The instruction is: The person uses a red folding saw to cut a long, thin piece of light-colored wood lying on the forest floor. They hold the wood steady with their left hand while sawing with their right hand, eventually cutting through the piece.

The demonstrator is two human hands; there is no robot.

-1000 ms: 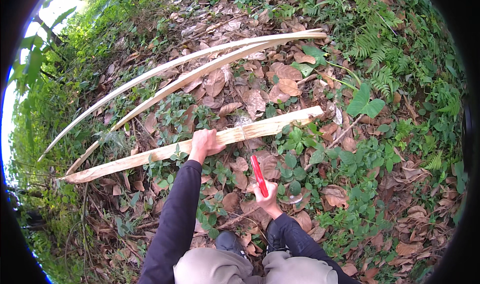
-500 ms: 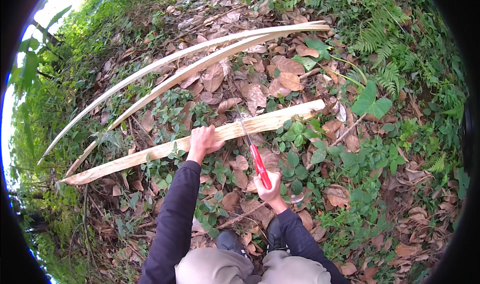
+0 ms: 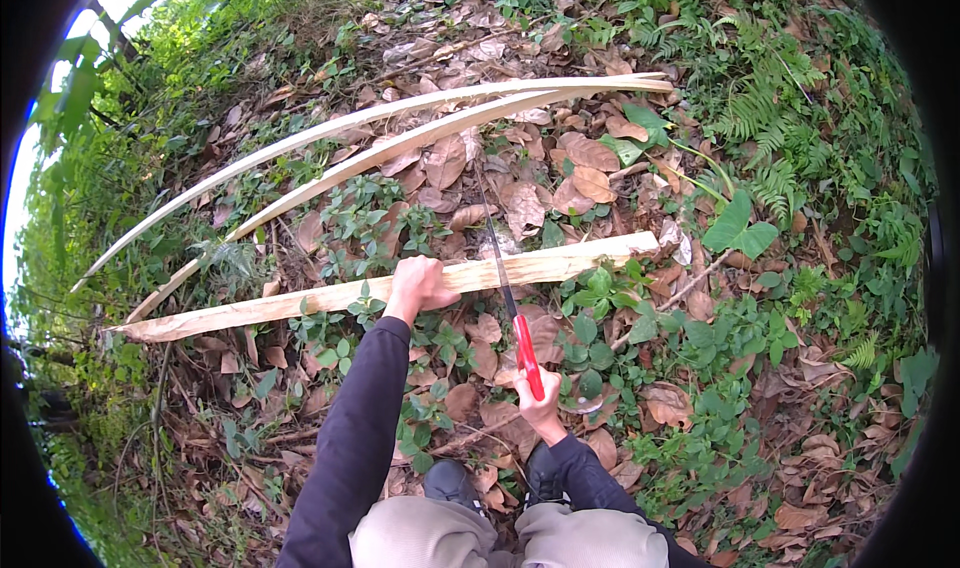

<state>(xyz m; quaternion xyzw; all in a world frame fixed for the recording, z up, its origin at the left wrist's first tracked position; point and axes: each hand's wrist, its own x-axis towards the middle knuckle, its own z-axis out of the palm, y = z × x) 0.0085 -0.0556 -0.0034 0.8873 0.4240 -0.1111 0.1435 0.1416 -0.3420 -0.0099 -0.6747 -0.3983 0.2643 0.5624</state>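
Observation:
My left hand (image 3: 419, 286) is closed around a pale wooden plank (image 3: 250, 309) that lies across the leaves and low plants in front of me. In my right hand (image 3: 540, 402) is the red handle of a hand saw (image 3: 527, 342). Its narrow dark blade crosses the plank just right of my left hand and reaches out over the leaf litter on the far side. Whether the teeth have cut into the wood is too small to tell.
Beyond the plank, two long thin wooden strips (image 3: 330, 126) lie nearly together at their right ends and spread apart leftward. A broad green leaf (image 3: 738, 226) and ferns (image 3: 775, 118) grow at the right. My shoes (image 3: 452, 484) stand on dry leaves close by.
The view has shifted a little, so the wood sits at a slightly different slant. My right hand and saw have drawn slightly back toward me; my left hand keeps its grip on the plank.

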